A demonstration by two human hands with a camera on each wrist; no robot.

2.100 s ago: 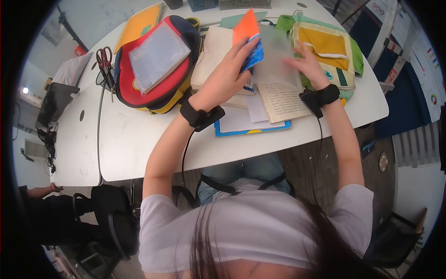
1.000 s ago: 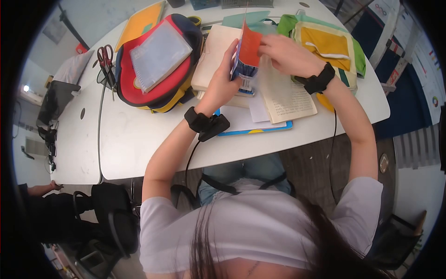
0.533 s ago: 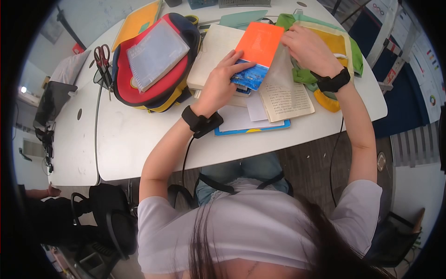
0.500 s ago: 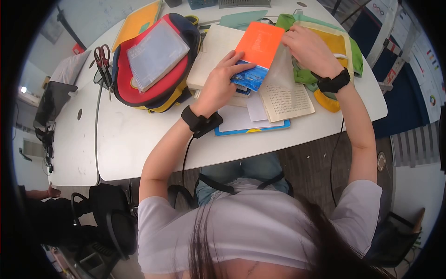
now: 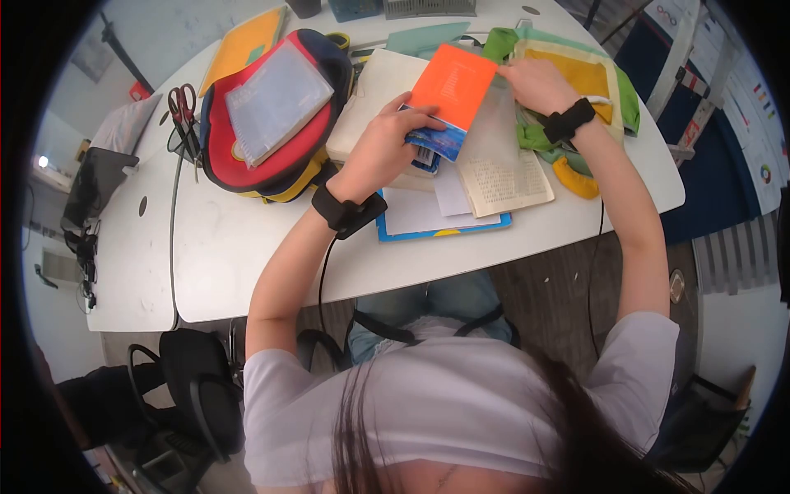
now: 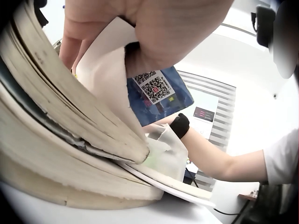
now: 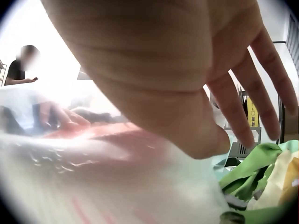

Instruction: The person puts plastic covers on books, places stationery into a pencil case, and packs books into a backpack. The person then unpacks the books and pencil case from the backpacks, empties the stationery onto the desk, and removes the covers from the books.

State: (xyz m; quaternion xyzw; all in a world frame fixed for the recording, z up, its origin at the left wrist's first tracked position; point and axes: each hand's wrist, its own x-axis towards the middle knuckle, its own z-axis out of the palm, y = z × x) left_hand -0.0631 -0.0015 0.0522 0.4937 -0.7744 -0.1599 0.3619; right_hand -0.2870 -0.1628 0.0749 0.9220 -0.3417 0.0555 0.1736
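My left hand [image 5: 380, 152] grips an orange-and-blue booklet [image 5: 451, 89] by its blue lower end, thumb underneath and fingers across the cover. A QR code label shows on the booklet's blue part [image 6: 174, 100] in the left wrist view. With thumb and forefinger, my right hand [image 5: 539, 86] pinches the top of a translucent plastic cover [image 5: 496, 123] right at the booklet's right edge; its other fingers spread out in the right wrist view. The plastic hangs over an open printed page [image 5: 510, 183]. Thick books [image 6: 70, 88] lie stacked beside my left hand.
A red-and-navy backpack [image 5: 276, 156] with a clear-covered notebook [image 5: 278, 100] on it lies left. Scissors [image 5: 183, 107] stand in a holder beyond. A green-and-yellow bag [image 5: 568, 70] lies right. A blue-edged book [image 5: 444, 233] with papers is near the table's front edge.
The booklet has turned from edge-on to face up and come slightly nearer. My right hand crossed to the booklet's edge, then moved back right a little with the plastic cover.
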